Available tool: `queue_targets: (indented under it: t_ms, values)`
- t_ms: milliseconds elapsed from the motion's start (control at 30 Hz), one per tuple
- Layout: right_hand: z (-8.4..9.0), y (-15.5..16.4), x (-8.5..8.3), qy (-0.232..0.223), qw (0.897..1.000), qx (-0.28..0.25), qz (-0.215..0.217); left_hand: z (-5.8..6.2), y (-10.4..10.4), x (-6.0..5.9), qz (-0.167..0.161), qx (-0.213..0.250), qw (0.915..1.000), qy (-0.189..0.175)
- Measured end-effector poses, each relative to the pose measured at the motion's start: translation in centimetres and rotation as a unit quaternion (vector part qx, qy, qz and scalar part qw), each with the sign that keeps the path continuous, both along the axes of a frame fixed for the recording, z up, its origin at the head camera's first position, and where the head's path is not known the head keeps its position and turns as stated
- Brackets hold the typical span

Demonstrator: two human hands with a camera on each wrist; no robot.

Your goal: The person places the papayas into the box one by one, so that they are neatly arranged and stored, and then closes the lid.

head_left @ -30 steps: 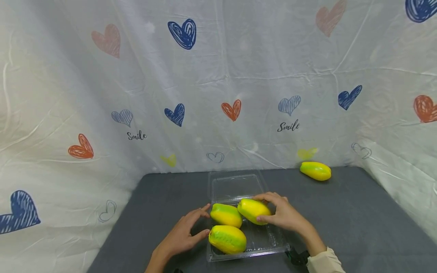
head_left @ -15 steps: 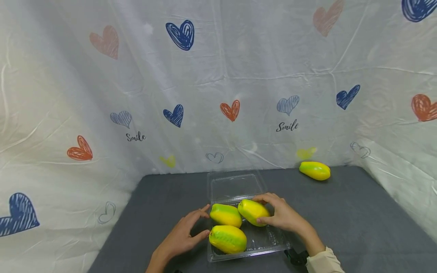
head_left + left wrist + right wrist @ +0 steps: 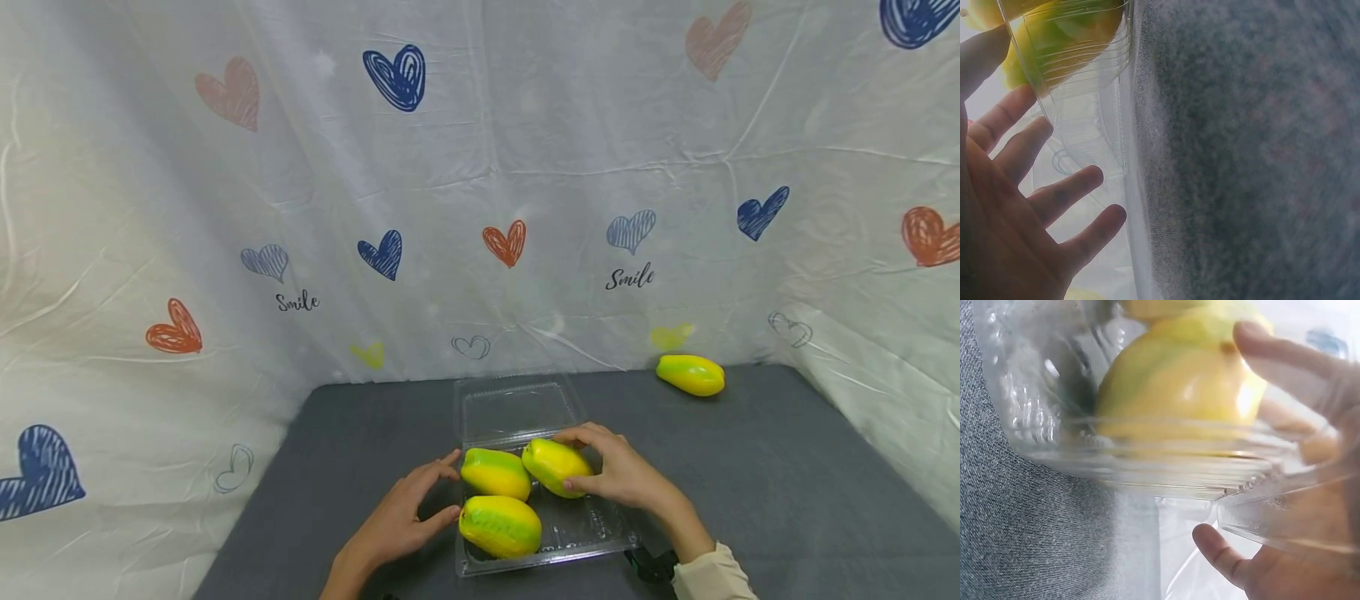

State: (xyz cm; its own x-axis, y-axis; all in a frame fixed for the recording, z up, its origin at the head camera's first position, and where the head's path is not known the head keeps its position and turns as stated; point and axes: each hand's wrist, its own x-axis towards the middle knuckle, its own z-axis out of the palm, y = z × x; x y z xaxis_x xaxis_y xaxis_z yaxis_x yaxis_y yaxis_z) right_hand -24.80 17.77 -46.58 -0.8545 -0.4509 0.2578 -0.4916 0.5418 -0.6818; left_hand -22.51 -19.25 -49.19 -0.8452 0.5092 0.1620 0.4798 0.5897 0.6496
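A clear plastic clamshell tray (image 3: 540, 562) lies open on the grey cloth, its lid (image 3: 517, 408) folded back. Three yellow-green fruits are inside: one at the front (image 3: 500, 527), one at the back left (image 3: 495, 473) and one at the back right (image 3: 547, 462). My right hand (image 3: 570, 458) grips the back-right fruit, fingers over its top and thumb at its near side. The right wrist view shows this fruit (image 3: 1179, 387) through the tray wall (image 3: 1147, 469). My left hand (image 3: 450, 485) rests beside the tray's left edge with fingers (image 3: 1060, 194) spread, holding nothing.
A fourth yellow-green fruit (image 3: 691, 375) lies alone at the far right of the grey table cover (image 3: 750, 483). White sheeting with heart prints (image 3: 480, 208) hangs close behind and on both sides.
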Motion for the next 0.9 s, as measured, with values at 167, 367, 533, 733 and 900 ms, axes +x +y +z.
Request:
queue_targets:
  t_ms: [167, 367, 533, 733, 900]
  values:
    - [0.1, 0.1, 0.0, 0.006, 1.000, -0.005, 0.003, 0.0, 0.1, -0.1, -0.002, -0.002, 1.0000, 0.000]
    - [0.5, 0.5, -0.1, 0.011, 1.000, -0.012, 0.005, 0.2, 0.1, -0.2, -0.002, -0.001, 1.0000, -0.001]
    - [0.7, 0.8, -0.2, 0.003, 1.000, -0.025, -0.006, 0.4, 0.2, -0.2, -0.002, 0.000, 1.0000, -0.003]
    - [0.7, 1.3, -0.2, 0.002, 0.999, -0.032, -0.019, 0.4, 0.1, -0.1, -0.001, 0.000, 0.9999, -0.011]
    - [1.0, 1.7, -0.2, 0.012, 0.999, -0.036, -0.032, 0.3, 0.1, -0.1, 0.003, -0.001, 0.9999, -0.014]
